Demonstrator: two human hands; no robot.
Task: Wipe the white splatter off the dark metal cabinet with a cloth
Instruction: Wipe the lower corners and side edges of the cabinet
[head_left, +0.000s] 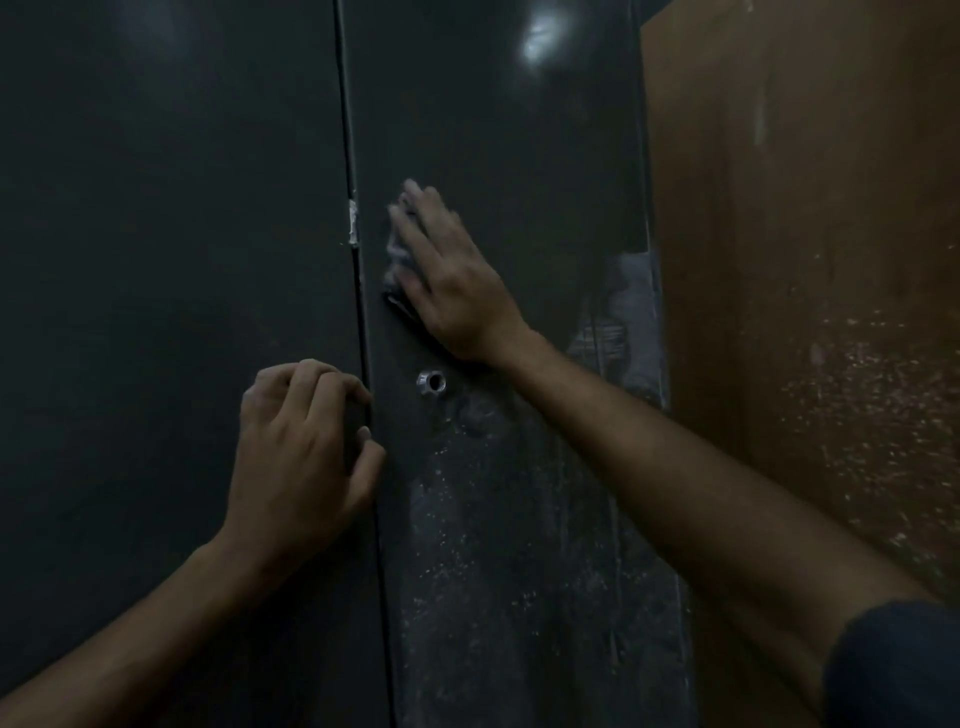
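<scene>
Mid-wipe, judging by the cloth already against the door. Nearest, bracing with the left hand (306, 447), fingers (332, 387) curled, tips hooking the dark seam (363, 332) between the two doors, holding nothing loose. Further up, pressing the cloth (397, 260) flat to the cabinet (493, 156) under the right hand (447, 275), fingers straight and spread. Leaving most of the white splatter (498, 545) below the round metal lock (431, 383), so probably needing a downward sweep next. Having open panel below; crowding a wooden board (805, 208) to the right.
</scene>
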